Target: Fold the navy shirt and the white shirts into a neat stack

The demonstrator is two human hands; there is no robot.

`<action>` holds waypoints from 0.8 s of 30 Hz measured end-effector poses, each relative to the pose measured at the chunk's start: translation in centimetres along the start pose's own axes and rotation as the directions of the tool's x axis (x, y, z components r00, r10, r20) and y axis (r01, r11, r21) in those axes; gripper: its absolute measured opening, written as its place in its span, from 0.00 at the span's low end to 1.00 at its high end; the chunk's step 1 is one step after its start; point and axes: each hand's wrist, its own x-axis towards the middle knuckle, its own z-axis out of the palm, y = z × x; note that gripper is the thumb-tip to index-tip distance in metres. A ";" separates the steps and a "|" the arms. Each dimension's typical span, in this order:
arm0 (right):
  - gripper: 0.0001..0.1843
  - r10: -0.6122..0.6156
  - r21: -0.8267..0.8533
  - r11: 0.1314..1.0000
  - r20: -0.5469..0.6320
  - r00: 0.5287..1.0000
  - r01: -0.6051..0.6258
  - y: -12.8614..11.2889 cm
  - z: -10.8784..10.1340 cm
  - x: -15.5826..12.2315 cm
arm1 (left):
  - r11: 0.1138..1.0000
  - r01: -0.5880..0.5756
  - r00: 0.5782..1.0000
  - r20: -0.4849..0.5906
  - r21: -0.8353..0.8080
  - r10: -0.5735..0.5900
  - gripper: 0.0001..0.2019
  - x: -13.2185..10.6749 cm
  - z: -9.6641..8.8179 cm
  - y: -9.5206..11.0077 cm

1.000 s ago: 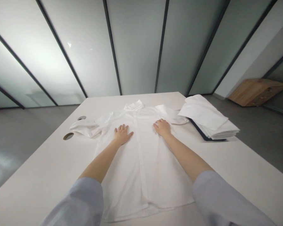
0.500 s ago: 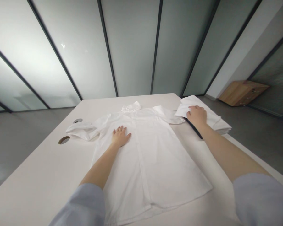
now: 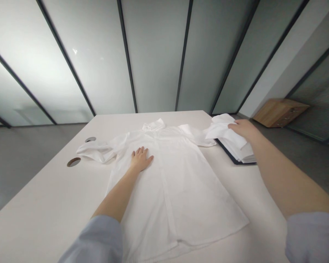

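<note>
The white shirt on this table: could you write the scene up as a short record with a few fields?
Left hand: flat on a white collared shirt
Right hand: on a loose white cloth
Pile: folded white fabric on a dark flat board
Surface: white rectangular table with round cable holes
Background: wooden cabinet, frosted glass wall

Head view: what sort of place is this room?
Probably an office-style workroom rather than a home. A long white desk with round cable grommets fills the view, frosted glass partitions line the wall behind it, and a low wooden drawer cabinet stands in the corner.
</note>
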 end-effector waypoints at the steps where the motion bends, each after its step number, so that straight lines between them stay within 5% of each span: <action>1: 0.09 -0.005 0.052 0.999 0.075 0.997 0.001 -1.9 -0.2 -0.3 | 1.000 0.001 1.000 0.003 -0.003 -0.001 0.30 0.0 0.0 0.0; 4: 0.12 -0.222 0.391 0.913 0.239 0.945 0.115 -8.2 -0.3 -2.9 | 1.000 -0.004 1.000 0.004 -0.010 0.004 0.30 0.0 -0.1 -0.1; 6: 0.17 -0.505 0.646 0.724 0.256 0.824 0.243 -11.8 0.2 -5.2 | 1.000 -0.006 1.000 0.001 -0.013 0.006 0.29 0.0 -0.2 -0.3; 8: 0.19 -0.630 0.752 0.600 0.235 0.740 0.271 -13.9 1.3 -7.3 | 1.000 -0.011 1.000 0.020 -0.014 0.011 0.27 0.0 -0.2 -0.5; 11: 0.17 -0.645 0.705 0.645 0.298 0.703 0.293 -13.9 4.3 -10.1 | 0.999 -0.027 0.999 0.034 -0.021 0.028 0.25 0.1 0.0 -1.0; 14: 0.14 -0.587 0.510 0.771 0.337 0.736 0.381 -11.5 8.2 -12.7 | 0.990 -0.046 0.998 -0.042 -0.130 0.041 0.23 0.4 0.4 -1.5; 19: 0.11 -0.528 0.299 0.831 0.159 0.834 0.469 -7.5 12.3 -15.6 | 0.906 -0.073 0.997 -0.061 -0.417 0.052 0.20 0.9 0.2 -1.9; 22: 0.12 -0.451 0.322 0.858 0.096 0.887 0.401 -6.5 12.6 -15.5 | 0.637 -0.009 1.000 0.000 -0.771 0.015 0.36 0.6 -0.7 -2.3; 24: 0.12 -0.405 0.356 0.863 0.066 0.912 0.358 -6.2 12.5 -15.1 | 0.507 0.014 0.995 0.063 -0.862 0.079 0.38 0.2 -1.5 -2.4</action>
